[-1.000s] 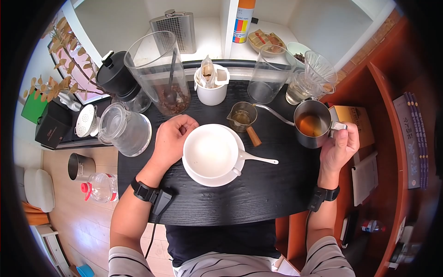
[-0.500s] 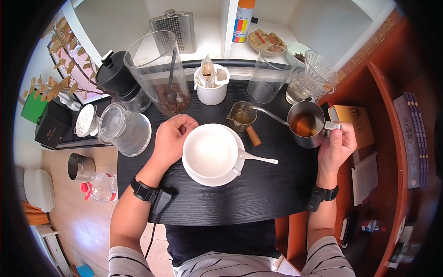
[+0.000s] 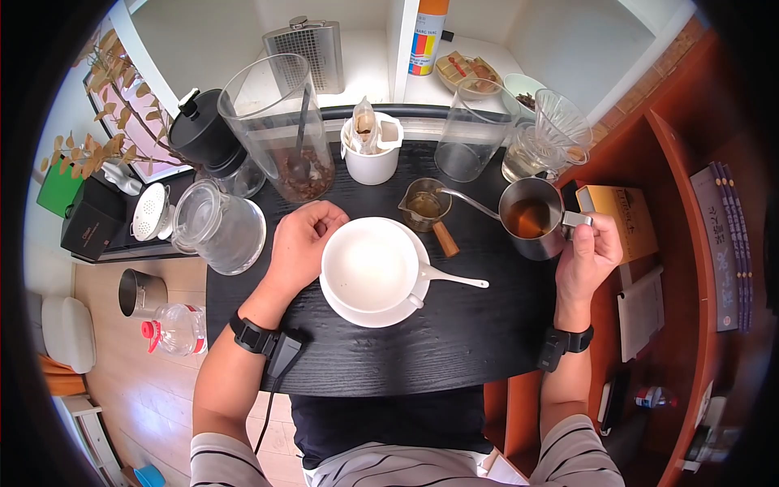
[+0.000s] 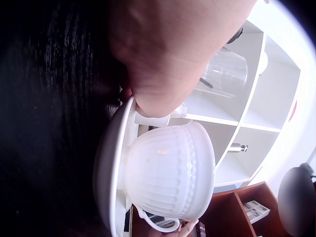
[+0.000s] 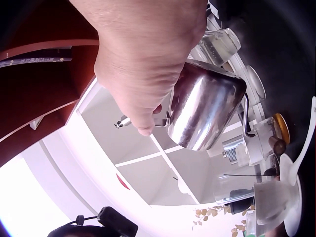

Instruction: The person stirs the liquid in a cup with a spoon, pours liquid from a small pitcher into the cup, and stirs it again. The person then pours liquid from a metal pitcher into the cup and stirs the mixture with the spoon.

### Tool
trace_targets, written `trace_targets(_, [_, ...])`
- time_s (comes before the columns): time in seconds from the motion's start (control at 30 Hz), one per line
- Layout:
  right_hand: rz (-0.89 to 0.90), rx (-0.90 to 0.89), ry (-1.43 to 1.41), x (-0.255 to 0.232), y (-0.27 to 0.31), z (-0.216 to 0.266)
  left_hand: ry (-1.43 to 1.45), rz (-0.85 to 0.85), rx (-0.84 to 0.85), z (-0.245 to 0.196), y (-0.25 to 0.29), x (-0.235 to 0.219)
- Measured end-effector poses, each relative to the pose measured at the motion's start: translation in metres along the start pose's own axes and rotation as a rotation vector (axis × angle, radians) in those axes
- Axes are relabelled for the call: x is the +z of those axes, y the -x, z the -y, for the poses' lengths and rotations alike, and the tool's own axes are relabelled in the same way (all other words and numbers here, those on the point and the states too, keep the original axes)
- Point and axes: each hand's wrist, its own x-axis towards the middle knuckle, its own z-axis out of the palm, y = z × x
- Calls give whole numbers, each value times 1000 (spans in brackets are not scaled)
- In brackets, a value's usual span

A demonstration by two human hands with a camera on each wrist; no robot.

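My right hand grips the handle of a lidless steel gooseneck pot, which holds brown liquid. The pot's spout points left, its tip overlapping the rim of a small glass jug with a wooden handle. In the right wrist view the pot is off the table. A large white cup stands on a white saucer, with a white spoon jutting right. My left hand rests at the saucer's far left edge, fingers bent; I cannot tell whether they pinch its rim.
Behind stand a tall glass jar with brown bits and a scoop, a white mug, an empty glass and a glass dripper. A lidded glass jar and a black grinder are left. A wooden bookshelf flanks the right.
My right hand has moved the pot a little to the left, and its spout tip has shifted left over the small glass jug. The left hand, cup and saucer have stayed put.
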Motion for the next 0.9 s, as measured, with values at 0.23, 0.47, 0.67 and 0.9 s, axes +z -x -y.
trace_targets(0.23, [10,16,24,2,-2,2,-12,-1,0,-1,0,-1])
trace_targets(0.47, [25,41,21,1,-1,0,-16,0,2,-1,0,-1])
trace_targets(0.67, [41,65,-7,8,-2,5,-7,-1,2,-1,0,0])
trace_targets(0.9, [53,61,49,4,-1,2,3,1,7,1,0,0])
